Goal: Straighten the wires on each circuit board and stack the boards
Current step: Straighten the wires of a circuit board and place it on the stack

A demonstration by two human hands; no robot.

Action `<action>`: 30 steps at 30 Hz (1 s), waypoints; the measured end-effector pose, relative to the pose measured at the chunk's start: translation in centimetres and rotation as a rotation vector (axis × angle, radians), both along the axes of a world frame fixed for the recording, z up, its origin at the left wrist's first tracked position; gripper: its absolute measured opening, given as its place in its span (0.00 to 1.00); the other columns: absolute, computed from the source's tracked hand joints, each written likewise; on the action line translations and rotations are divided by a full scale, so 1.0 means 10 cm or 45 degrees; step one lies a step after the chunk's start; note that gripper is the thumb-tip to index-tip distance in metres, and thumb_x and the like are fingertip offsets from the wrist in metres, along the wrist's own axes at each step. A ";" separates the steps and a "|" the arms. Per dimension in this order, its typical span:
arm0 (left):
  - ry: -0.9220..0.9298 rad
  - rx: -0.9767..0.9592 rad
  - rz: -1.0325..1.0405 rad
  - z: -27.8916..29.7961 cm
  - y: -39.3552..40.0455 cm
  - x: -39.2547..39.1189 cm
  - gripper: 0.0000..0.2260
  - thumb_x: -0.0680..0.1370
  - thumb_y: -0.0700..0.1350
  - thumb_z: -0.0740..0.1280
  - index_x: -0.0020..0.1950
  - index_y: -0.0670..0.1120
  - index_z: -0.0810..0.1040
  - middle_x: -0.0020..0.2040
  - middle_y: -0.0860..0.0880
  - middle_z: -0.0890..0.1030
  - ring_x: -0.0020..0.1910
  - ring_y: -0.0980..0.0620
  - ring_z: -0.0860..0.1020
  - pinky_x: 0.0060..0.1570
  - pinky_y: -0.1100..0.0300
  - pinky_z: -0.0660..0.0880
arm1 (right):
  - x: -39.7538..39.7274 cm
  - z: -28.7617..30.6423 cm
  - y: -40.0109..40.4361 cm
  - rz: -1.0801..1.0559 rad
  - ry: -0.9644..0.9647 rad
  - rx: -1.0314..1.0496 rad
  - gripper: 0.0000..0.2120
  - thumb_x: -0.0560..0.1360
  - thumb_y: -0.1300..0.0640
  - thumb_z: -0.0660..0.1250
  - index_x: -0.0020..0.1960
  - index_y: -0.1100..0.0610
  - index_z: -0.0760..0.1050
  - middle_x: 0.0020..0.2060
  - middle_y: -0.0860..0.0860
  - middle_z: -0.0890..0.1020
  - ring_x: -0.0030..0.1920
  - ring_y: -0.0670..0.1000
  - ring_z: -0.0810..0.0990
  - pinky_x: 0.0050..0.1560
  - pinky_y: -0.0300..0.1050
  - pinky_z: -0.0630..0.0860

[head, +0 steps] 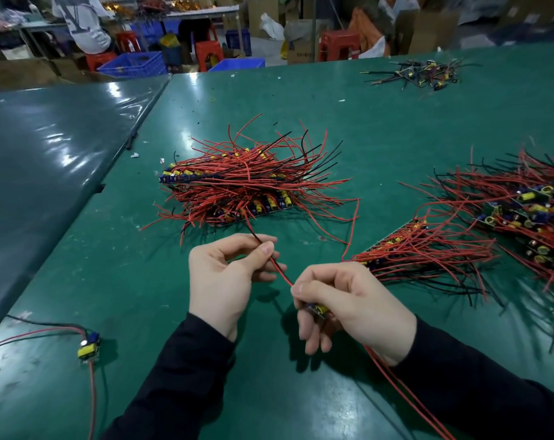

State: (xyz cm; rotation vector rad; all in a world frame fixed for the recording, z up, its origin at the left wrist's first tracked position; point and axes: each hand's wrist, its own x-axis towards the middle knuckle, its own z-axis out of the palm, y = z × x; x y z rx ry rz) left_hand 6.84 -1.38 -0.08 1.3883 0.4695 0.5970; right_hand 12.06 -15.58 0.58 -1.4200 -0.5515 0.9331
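My right hand (348, 306) grips a small circuit board (317, 310) with a yellow part, held just above the green table (142, 281). A red and a black wire (282, 271) run from the board up and left. My left hand (228, 274) pinches those wires between thumb and fingers. Two more red wires (402, 389) trail from under my right hand toward the bottom edge. A big pile of boards with red and black wires (243, 182) lies ahead of my hands. A neater row of boards (428, 246) lies to the right.
A loose heap of boards and wires (529, 208) sits at the far right. A single board with a yellow part (90, 346) lies near the left front. A small tangle of dark wires (421, 74) is at the back right. Stools, crates and a person are beyond the table.
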 end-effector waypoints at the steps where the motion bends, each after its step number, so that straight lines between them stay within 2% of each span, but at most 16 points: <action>1: 0.003 0.010 0.001 0.00 -0.01 0.00 0.06 0.73 0.30 0.68 0.38 0.39 0.81 0.30 0.45 0.82 0.28 0.51 0.81 0.27 0.65 0.75 | -0.01 0.00 0.00 0.006 0.003 0.000 0.12 0.77 0.64 0.60 0.34 0.60 0.71 0.23 0.56 0.77 0.20 0.51 0.76 0.20 0.34 0.68; 5: -0.064 -0.050 0.050 0.02 0.03 0.01 0.05 0.72 0.32 0.68 0.42 0.40 0.82 0.32 0.45 0.82 0.29 0.51 0.81 0.28 0.65 0.76 | -0.01 0.00 0.01 0.000 0.027 0.012 0.13 0.77 0.64 0.60 0.34 0.60 0.72 0.23 0.56 0.77 0.20 0.51 0.77 0.20 0.35 0.68; 8: -0.072 -0.040 0.080 0.02 0.05 0.01 0.05 0.72 0.31 0.68 0.40 0.39 0.81 0.35 0.42 0.81 0.29 0.50 0.81 0.29 0.65 0.76 | -0.01 0.01 0.00 0.010 0.020 0.002 0.13 0.77 0.64 0.60 0.34 0.60 0.71 0.23 0.56 0.77 0.20 0.51 0.76 0.20 0.35 0.68; 21: -0.083 -0.063 0.115 0.05 0.12 0.00 0.04 0.70 0.30 0.70 0.40 0.38 0.81 0.30 0.45 0.79 0.29 0.46 0.82 0.28 0.66 0.76 | -0.05 0.02 -0.01 0.059 0.020 -0.005 0.12 0.77 0.64 0.60 0.34 0.60 0.71 0.23 0.56 0.78 0.21 0.51 0.76 0.20 0.34 0.68; 25: -0.103 -0.089 0.151 0.07 0.16 -0.01 0.04 0.71 0.32 0.69 0.42 0.39 0.81 0.34 0.42 0.78 0.29 0.46 0.83 0.29 0.66 0.77 | -0.06 0.01 -0.01 0.066 0.020 -0.007 0.12 0.77 0.64 0.60 0.35 0.60 0.71 0.23 0.55 0.78 0.21 0.51 0.76 0.20 0.34 0.68; 30: -0.095 -0.055 0.154 0.07 0.17 -0.01 0.04 0.72 0.31 0.69 0.38 0.38 0.80 0.32 0.42 0.79 0.29 0.45 0.82 0.28 0.66 0.77 | -0.05 0.00 -0.01 0.073 0.020 -0.008 0.13 0.77 0.64 0.60 0.34 0.60 0.72 0.23 0.55 0.78 0.21 0.51 0.77 0.20 0.35 0.68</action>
